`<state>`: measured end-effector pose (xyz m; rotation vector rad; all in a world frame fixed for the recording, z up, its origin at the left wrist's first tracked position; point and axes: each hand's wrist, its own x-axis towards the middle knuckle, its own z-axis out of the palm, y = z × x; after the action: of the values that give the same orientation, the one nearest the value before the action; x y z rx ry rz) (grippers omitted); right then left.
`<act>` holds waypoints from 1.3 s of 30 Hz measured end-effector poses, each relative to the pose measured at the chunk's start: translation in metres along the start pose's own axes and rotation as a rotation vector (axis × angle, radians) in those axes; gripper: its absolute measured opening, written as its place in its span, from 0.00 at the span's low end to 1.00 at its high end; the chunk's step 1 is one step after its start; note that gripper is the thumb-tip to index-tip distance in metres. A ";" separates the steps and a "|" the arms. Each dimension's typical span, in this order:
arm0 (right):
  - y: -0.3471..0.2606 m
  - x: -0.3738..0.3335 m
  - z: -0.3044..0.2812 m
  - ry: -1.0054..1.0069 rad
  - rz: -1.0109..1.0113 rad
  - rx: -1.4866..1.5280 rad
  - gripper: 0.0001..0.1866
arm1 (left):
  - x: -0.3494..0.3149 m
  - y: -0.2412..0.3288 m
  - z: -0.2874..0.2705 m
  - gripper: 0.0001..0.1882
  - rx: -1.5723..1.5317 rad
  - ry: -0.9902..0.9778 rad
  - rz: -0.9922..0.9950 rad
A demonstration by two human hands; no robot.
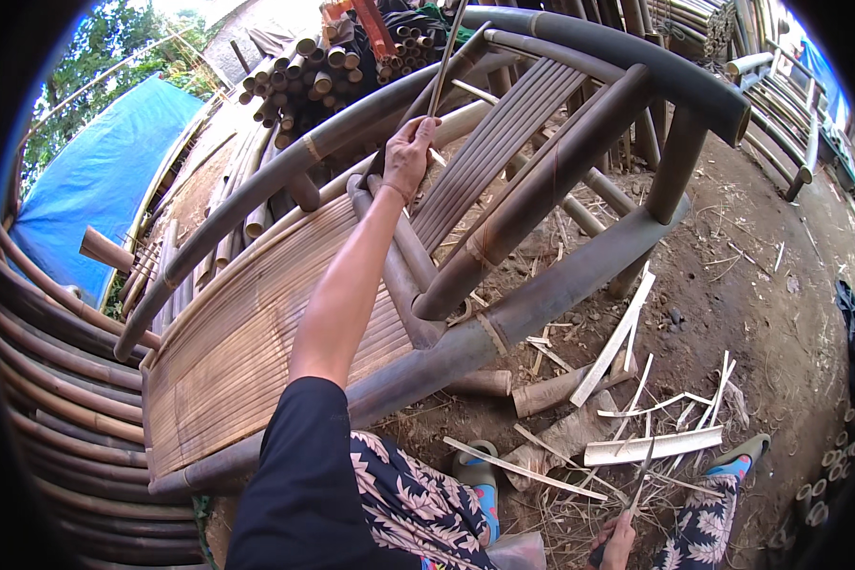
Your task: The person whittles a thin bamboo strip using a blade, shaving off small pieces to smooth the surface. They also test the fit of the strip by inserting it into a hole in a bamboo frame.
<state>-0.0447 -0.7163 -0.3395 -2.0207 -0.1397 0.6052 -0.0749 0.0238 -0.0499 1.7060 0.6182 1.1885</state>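
Observation:
My left hand [407, 160] reaches over a dark bamboo bench [541, 290] with its fingers closed around a thin bamboo strip [444, 71], which points up past the far rail. Beside that hand, several narrow bamboo slats [503, 147] fill part of a frame between thick poles. The bench's slatted panel [266, 351] lies to the left, under my forearm. Low on the right, my right hand [617, 541] is wrapped around a knife [639, 483], its blade pointing up over pale scraps on the ground. The lower part of this hand is cut off by the picture's edge.
Pale bamboo offcuts [654, 446] and shavings litter the dirt by my feet. Stacked bamboo poles [318, 76] stand behind the bench, near a blue tarp [114, 171]. Curved dark poles [76, 408] line the left side. Another bamboo frame [779, 123] stands far right.

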 end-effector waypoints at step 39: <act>-0.023 0.032 0.023 -0.050 0.204 -0.133 0.31 | 0.121 -0.010 0.044 0.27 0.700 -0.399 0.019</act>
<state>-0.0245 -0.6753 -0.3409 -2.1654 -0.0032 0.7935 0.0153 0.1072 -0.0095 2.4531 0.8214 0.6280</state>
